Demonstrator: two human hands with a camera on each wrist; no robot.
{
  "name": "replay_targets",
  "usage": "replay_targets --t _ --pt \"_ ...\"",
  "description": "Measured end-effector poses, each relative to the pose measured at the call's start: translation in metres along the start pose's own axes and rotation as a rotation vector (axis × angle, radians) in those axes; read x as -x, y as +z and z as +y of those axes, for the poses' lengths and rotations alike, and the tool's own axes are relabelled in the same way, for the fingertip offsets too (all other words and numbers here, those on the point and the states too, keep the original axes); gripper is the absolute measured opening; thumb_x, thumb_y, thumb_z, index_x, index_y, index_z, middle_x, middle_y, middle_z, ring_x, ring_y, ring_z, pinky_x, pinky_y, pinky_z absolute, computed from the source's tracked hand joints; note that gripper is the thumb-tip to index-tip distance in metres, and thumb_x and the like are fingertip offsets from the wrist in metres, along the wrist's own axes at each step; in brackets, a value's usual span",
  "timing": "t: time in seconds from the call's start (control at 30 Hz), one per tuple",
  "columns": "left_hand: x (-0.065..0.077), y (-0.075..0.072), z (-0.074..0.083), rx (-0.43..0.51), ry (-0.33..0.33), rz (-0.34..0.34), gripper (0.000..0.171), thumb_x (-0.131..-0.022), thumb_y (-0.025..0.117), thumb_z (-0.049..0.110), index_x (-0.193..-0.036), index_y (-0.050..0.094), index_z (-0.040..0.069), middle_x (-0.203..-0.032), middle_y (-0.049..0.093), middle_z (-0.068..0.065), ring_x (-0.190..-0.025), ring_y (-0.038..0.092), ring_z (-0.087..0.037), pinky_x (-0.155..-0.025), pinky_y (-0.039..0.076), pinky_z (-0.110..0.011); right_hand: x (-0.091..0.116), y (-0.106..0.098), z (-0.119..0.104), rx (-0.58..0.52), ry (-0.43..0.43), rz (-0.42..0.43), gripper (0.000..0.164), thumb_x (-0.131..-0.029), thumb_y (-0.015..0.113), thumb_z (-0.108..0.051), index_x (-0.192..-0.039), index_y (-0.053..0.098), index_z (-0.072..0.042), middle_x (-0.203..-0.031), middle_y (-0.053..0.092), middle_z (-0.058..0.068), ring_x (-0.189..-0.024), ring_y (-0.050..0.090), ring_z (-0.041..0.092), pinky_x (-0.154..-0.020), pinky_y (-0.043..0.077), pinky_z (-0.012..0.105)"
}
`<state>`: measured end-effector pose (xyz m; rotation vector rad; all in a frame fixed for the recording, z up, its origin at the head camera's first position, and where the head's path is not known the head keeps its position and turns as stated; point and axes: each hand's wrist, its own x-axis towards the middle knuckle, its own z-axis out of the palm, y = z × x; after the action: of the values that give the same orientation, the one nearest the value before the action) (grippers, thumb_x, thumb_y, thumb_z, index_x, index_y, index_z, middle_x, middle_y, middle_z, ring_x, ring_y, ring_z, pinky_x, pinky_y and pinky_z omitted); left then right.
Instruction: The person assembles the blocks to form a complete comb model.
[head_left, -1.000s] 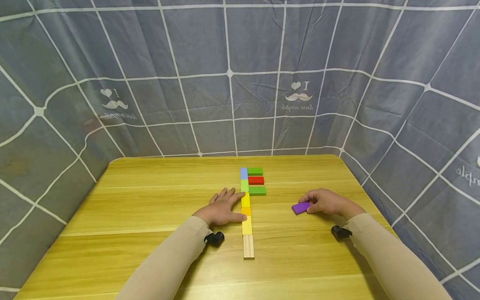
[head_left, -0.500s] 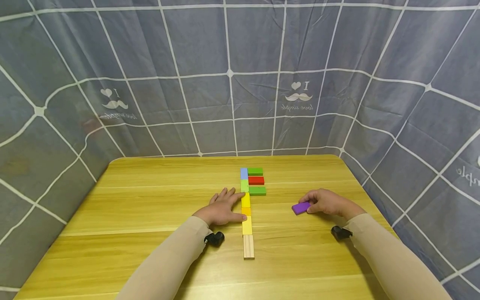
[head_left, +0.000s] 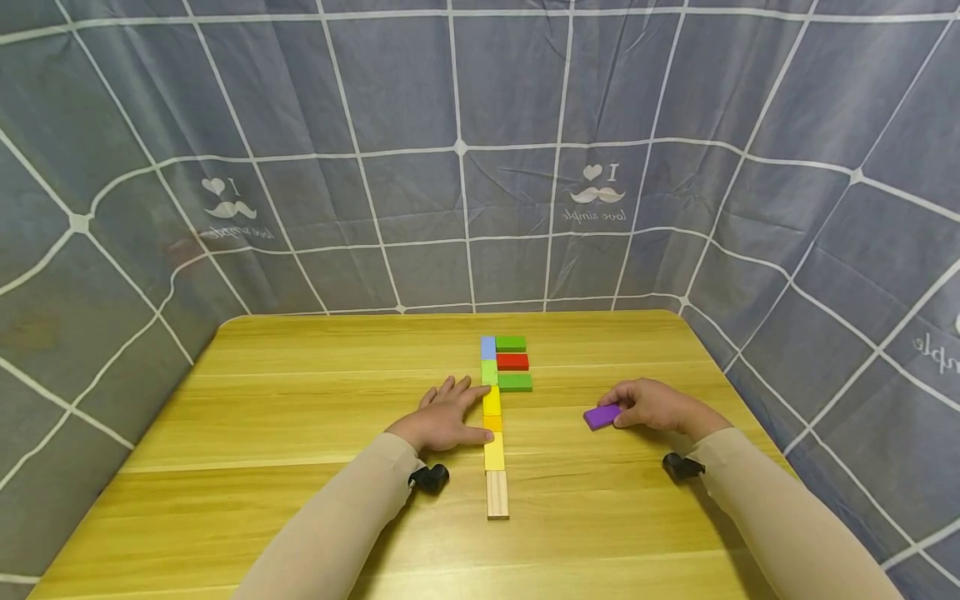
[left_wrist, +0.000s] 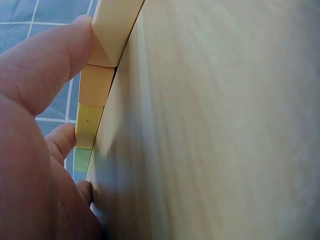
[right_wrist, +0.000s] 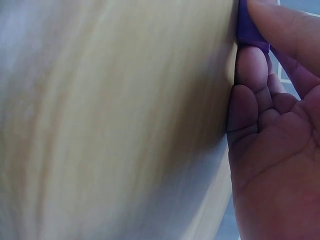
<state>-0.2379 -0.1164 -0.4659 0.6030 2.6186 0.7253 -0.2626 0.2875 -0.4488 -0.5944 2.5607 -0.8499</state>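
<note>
In the head view a row of flat blocks runs away from me: plain wood [head_left: 497,495], pale yellow [head_left: 495,454], orange [head_left: 492,423], yellow [head_left: 491,400], light green [head_left: 489,371] and blue [head_left: 488,347]. My left hand [head_left: 442,418] lies spread at the row's left side, thumb tip by the pale yellow block [left_wrist: 107,37] and index tip on the yellow block [left_wrist: 87,125]. To the right, my right hand [head_left: 654,407] pinches a purple block [head_left: 600,417] between thumb and fingers, low over the table. The right wrist view shows the purple block [right_wrist: 250,27] partly covered by the thumb.
Right of the row's far end lie a green block [head_left: 511,343], a red block [head_left: 513,362] and a nearer green block [head_left: 515,382], pointing sideways. The wooden table [head_left: 300,358] ends at a grey checked curtain [head_left: 517,200]. Each wrist carries a black device [head_left: 430,478].
</note>
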Motion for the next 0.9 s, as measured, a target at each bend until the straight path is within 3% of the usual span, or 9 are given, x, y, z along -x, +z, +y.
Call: replay_targets --t 0.9 --pt "0.0005 -0.0007 0.0008 -0.009 -0.005 -0.003 0.089 -0.093 0.067 0.064 -0.167 0.031 0.031 -0.178 0.012 -0.010 -0.166 0.001 -0.038 -0.132 0.002 -0.062 -0.0057 0.0051 -0.0080 0.025 -0.035 0.063 0.031 -0.093 0.077 -0.011 -0.121 0.074 0.000 -0.102 0.074 0.006 -0.088 0.056 0.014 -0.081 0.045 0.027"
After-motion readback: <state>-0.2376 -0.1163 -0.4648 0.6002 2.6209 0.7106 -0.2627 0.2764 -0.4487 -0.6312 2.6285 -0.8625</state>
